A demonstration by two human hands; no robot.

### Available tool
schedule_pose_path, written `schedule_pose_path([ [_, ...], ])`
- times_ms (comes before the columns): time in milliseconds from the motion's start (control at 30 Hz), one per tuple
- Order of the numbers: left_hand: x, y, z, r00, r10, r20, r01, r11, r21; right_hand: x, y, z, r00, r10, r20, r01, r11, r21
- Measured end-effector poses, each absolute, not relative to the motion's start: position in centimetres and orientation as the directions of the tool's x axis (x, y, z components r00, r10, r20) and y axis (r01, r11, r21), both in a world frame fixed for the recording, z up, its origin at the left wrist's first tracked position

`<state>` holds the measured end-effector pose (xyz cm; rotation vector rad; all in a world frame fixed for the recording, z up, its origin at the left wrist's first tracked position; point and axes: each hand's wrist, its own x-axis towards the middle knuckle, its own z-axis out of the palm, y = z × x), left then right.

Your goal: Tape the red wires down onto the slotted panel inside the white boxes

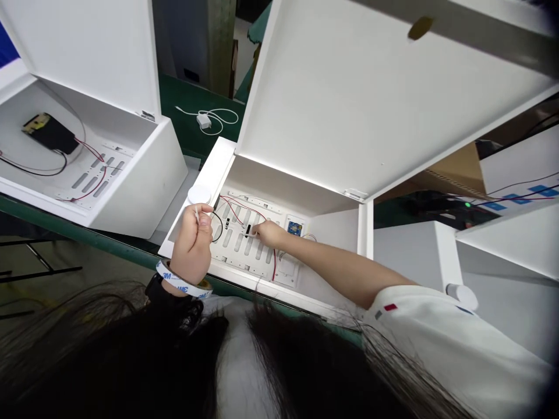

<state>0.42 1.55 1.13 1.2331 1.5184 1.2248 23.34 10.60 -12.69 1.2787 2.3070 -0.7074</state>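
Table: green table [186, 96] with a white charger [203, 121] at upper centre.
Boxes: open white box [349, 99] at centre, second white box [144, 174] at upper left.
Inside: slotted panel [242, 250] with red wires [240, 209].
Left hand [192, 247]: closed, pinching a white strip [196, 214]; tape roll [183, 285] circles the wrist.
Right hand [268, 234]: curled, fingertips on a black clip [247, 230]; grip unclear.

The green worktop [181, 99] carries an open white enclosure [148, 180] and a second open enclosure [218, 157], with a white power adapter [203, 121] and its cable lying between them.
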Motion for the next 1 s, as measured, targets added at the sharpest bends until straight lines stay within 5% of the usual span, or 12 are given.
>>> schedule_pose_path([
  [433,0.5,1.1,1.4,-0.154,0.988,-0.026,0.266,0.067,0.962,23.0,9.0,-15.3,-0.571,0.646,-0.507,0.777,0.625,-0.078],
  [1000,0.7,1.1,1.2,-0.167,0.986,-0.008,0.31,0.06,0.949,21.4,10.3,-15.4,-0.628,0.616,-0.476,0.742,0.657,-0.13],
])
